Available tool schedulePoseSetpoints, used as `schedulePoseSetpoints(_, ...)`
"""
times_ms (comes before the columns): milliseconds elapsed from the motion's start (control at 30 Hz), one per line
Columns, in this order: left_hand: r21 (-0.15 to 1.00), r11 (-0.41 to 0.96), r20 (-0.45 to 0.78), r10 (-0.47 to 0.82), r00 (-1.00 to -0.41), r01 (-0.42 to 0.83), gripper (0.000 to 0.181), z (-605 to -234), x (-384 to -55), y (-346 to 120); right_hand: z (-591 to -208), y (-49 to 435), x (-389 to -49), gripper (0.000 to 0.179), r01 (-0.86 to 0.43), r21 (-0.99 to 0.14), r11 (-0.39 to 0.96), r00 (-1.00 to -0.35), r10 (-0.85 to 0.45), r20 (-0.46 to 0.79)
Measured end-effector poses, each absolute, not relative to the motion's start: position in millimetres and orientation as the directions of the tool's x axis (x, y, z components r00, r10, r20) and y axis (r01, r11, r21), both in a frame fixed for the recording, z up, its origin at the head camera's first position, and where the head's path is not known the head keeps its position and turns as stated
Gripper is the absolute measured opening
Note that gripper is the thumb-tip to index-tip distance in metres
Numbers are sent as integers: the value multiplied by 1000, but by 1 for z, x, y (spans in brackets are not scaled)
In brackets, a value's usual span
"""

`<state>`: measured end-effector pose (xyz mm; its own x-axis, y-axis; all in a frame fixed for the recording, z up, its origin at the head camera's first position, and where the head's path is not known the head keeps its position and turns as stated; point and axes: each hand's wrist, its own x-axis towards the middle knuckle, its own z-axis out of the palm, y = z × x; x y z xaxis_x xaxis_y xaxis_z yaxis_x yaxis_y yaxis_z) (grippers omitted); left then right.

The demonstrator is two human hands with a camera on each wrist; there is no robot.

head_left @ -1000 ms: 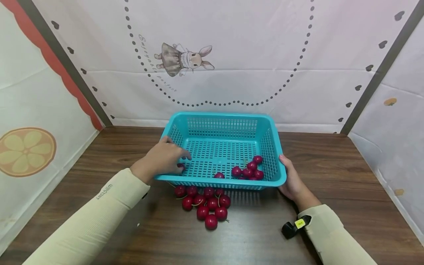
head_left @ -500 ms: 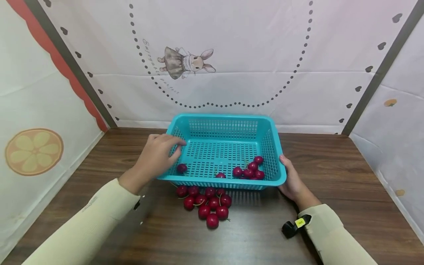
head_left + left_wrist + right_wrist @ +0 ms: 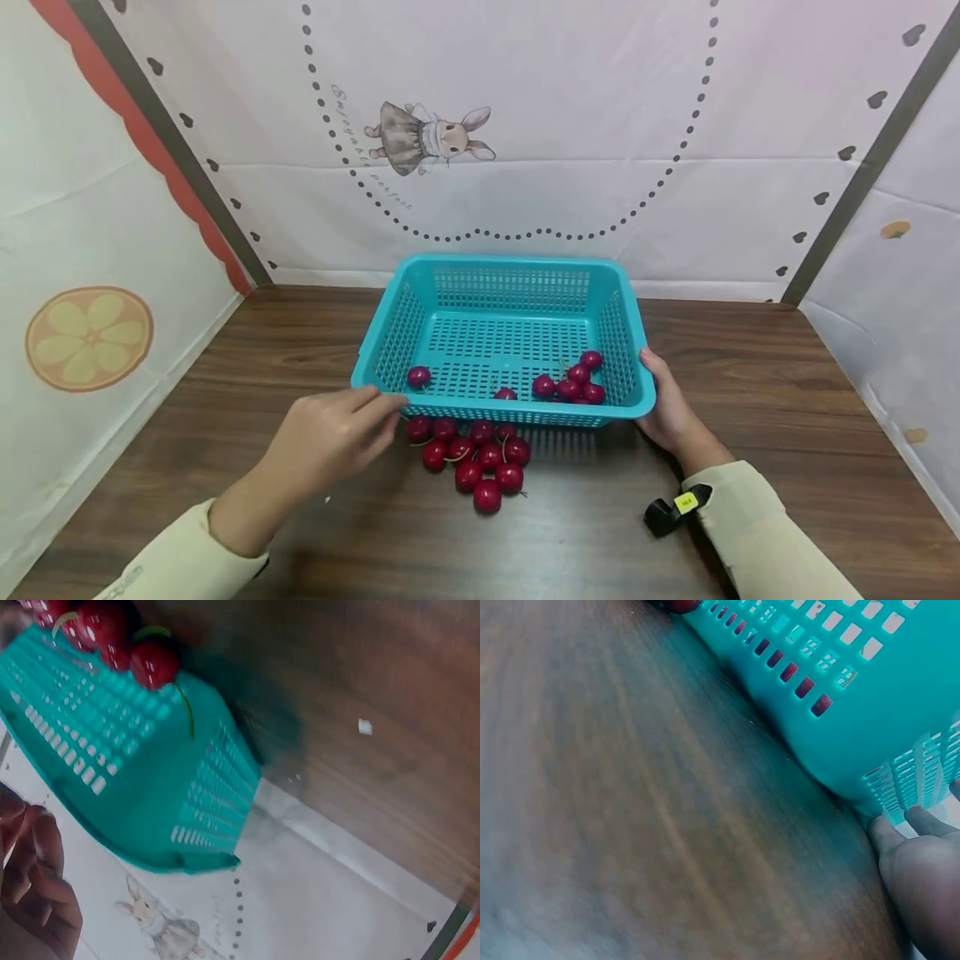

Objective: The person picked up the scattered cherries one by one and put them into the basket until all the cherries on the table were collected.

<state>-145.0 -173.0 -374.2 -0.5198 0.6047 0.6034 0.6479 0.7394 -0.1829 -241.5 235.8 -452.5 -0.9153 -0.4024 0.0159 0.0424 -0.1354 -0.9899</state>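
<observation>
A turquoise plastic basket [image 3: 510,412] with slotted walls stands on the table. Inside it, one cherry [image 3: 418,377] lies at the left, another [image 3: 506,393] near the front middle, and several cherries [image 3: 567,389] cluster at the right. Just outside the front wall is a group of loose cherries [image 3: 490,456], some with stems. My left hand [image 3: 330,433] is by the basket's front-left rim with fingers loosely bent, apparently holding nothing; whether its fingertips touch the rim is unclear. My right hand [image 3: 670,412] holds the basket's right side, thumb at the rim, fingers [image 3: 922,821] against the outer wall.
The brown wood-grain table [image 3: 570,533] runs back to a white printed cloth [image 3: 562,100] behind the basket. More cloth hangs at both sides. A tiny white scrap [image 3: 365,727] lies on the table at the left. A black strap device [image 3: 663,515] is on my right wrist.
My left hand has let go of a cherry at the basket's left end, lifted out, and moved back toward me to the front-left rim. The right hand has stayed at the basket's side.
</observation>
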Motion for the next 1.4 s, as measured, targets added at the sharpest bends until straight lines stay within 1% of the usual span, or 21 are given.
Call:
schedulePoseSetpoints(100, -201, 725, 581, 630, -515, 659, 50, -383, -141, -171, -452, 236, -242, 75, 49, -989, -136, -918, -397, 10)
schedulePoseSetpoints(133, -200, 724, 569, 634, -523, 660, 50, -387, -140, -171, -452, 236, -242, 75, 48, -989, -137, -918, -396, 10)
schedulePoseSetpoints(167, -197, 726, 553, 637, -537, 659, 47, -390, -140, -172, -452, 236, -242, 74, 46, -989, -139, -917, -399, 13)
schedulePoseSetpoints(267, -189, 748, 494, 633, -596, 637, 21, -398, -141, -173, -452, 236, -243, 73, 44, -988, -146, -914, -405, 19)
schedulePoseSetpoints(300, -188, 757, 471, 628, -619, 625, 15, -400, -141, -172, -453, 235, -243, 73, 42, -988, -148, -914, -406, 22)
schedulePoseSetpoints(433, -175, 799, 370, 595, -713, 575, 31, -407, -143, -170, -453, 235, -243, 73, 37, -988, -148, -914, -404, 26)
schedulePoseSetpoints(500, -179, 813, 326, 580, -746, 554, 33, -409, -144, -168, -453, 235, -244, 73, 35, -989, -144, -914, -404, 26)
schedulePoseSetpoints(567, -186, 821, 298, 570, -766, 539, 35, -411, -145, -166, -453, 236, -243, 73, 34, -990, -138, -914, -405, 25)
schedulePoseSetpoints(667, -217, 825, 277, 565, -778, 522, 34, -414, -146, -164, -453, 236, -243, 74, 38, -991, -132, -915, -402, 19)
schedulePoseSetpoints(800, -250, 827, 278, 560, -781, 504, 31, -416, -149, -161, -453, 236, -244, 74, 39, -991, -126, -917, -399, 15)
schedulePoseSetpoints(933, -258, 831, 285, 553, -783, 493, 31, -418, -151, -160, -453, 235, -244, 74, 29, -993, -118, -915, -402, 21)
schedulePoseSetpoints(1233, -251, 837, 293, 544, -787, 486, 32, -420, -153, -161, -452, 234, -245, 75, 26, -994, -110, -915, -403, 20)
schedulePoseSetpoints(1400, -214, 850, 288, 527, -800, 482, 30, -422, -154, -160, -452, 235, -244, 74, 17, -994, -110, -918, -397, 28)
